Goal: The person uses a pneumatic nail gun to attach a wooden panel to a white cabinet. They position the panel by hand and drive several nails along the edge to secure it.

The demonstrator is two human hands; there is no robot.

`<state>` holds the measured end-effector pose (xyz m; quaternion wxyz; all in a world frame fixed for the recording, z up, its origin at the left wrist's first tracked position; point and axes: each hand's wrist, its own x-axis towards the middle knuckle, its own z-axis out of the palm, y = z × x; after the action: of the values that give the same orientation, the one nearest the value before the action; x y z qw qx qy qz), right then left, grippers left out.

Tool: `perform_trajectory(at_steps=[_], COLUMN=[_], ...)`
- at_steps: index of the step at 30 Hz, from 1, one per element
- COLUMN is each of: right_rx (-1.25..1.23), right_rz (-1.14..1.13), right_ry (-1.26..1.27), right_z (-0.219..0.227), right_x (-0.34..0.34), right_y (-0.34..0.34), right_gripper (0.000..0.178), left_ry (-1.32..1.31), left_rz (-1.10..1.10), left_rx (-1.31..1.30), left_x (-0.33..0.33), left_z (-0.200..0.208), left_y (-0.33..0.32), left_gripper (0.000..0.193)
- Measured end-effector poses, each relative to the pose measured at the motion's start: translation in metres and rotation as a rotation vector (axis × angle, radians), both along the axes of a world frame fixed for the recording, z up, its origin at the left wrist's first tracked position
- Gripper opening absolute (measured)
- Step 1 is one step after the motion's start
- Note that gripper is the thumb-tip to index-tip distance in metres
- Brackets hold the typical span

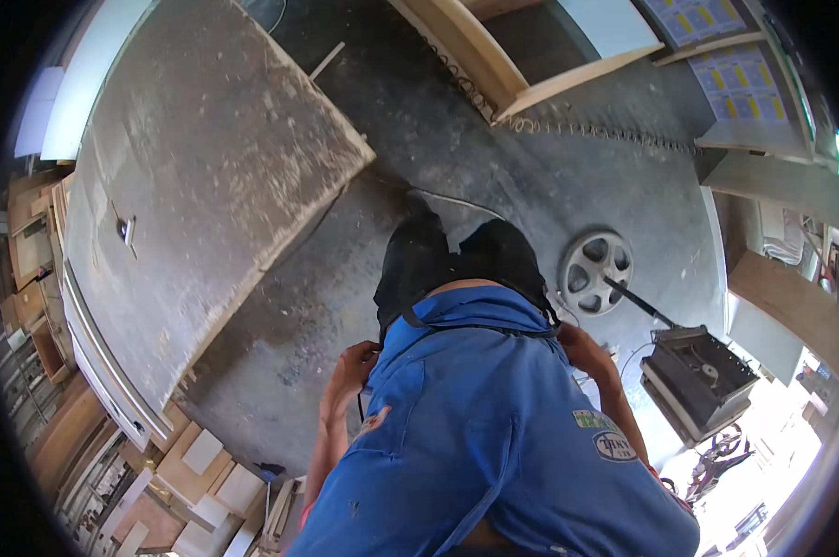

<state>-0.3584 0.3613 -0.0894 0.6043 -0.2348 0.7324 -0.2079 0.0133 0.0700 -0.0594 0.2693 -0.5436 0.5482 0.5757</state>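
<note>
Both my hands are at my waist, beside the blue garment (466, 399) I wear over black trousers (415, 265). My left hand (350, 367) is closed at the left hip, its fingertips partly hidden by the cloth; a thin dark cord hangs just below it. At the right hip my right hand (582, 348) curls in against the garment's side, close to a dark strap. What either hand pinches is too small or too covered to name. The blue cloth is bunched in folds across the waist.
A large worn worktable (225, 148) fills the left, with a small metal tool (125, 230) on it. To the right stand a round spoked metal base (598, 272) and a black box (698, 376). A coiled hose (614, 137) crosses the floor beside a wooden cabinet frame (577, 79).
</note>
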Motion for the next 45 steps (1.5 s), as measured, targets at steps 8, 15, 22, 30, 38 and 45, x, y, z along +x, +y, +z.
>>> perform_trajectory(at_steps=[8, 15, 22, 30, 38, 45], right_rx=[0.006, 0.346, 0.263, 0.445, 0.113, 0.268], right_rz=[0.244, 0.625, 0.905, 0.750, 0.644, 0.742], right_ry=[-0.145, 0.038, -0.312, -0.475, -0.248, -0.124], right_z=[0.022, -0.058, -0.035, 0.012, 0.043, 0.045], right_x=[-0.091, -0.235, -0.367, -0.426, -0.401, -0.389], right_y=[-0.176, -0.283, -0.381, -0.517, -0.689, -0.866], right_gripper=[0.035, 0.036, 0.043, 0.050, 0.048, 0.030], left_ry=[0.268, 0.348, 0.233, 0.166, 0.309, 0.300], left_rz=[0.027, 0.160, 0.159, 0.250, 0.038, -0.060], left_rx=[0.229, -0.087, -0.091, 0.044, -0.088, -0.323], left_x=[-0.052, -0.168, -0.239, -0.313, -0.298, -0.314], left_z=[-0.021, 0.012, 0.080, 0.102, 0.038, 0.024], left_y=[-0.128, -0.191, -0.251, -0.375, -0.593, -0.860], left_gripper=[0.047, 0.051, 0.059, 0.058, 0.037, 0.027])
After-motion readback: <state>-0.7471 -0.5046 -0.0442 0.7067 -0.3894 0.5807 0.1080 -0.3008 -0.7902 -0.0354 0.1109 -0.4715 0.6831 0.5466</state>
